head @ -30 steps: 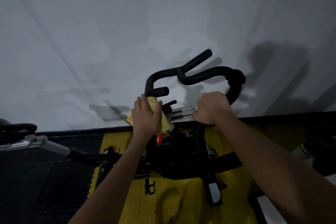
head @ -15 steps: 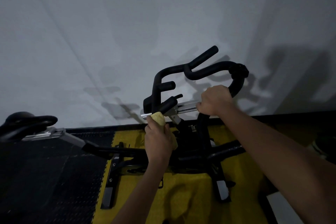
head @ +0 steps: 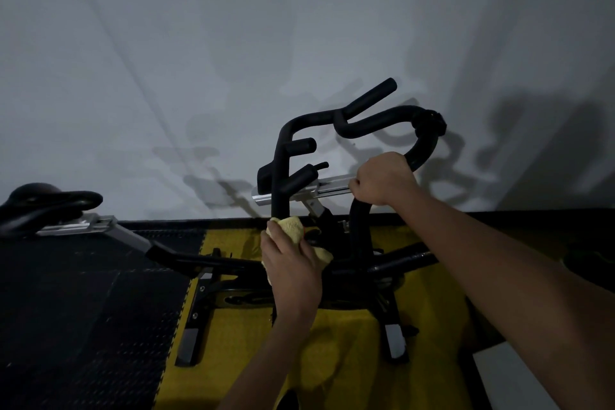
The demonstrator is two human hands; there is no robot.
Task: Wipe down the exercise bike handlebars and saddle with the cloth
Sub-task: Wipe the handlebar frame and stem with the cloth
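My left hand (head: 293,271) grips the yellow cloth (head: 293,226) round the low end of the near handlebar tube (head: 279,183), centre of frame; that tube's long axis runs straight up the picture from my fist; my right hand (head: 382,180) is curled tight round the right handlebar loop (head: 422,146), right of centre; the saddle (head: 46,201) lies far left, well apart, nearer my left hand.
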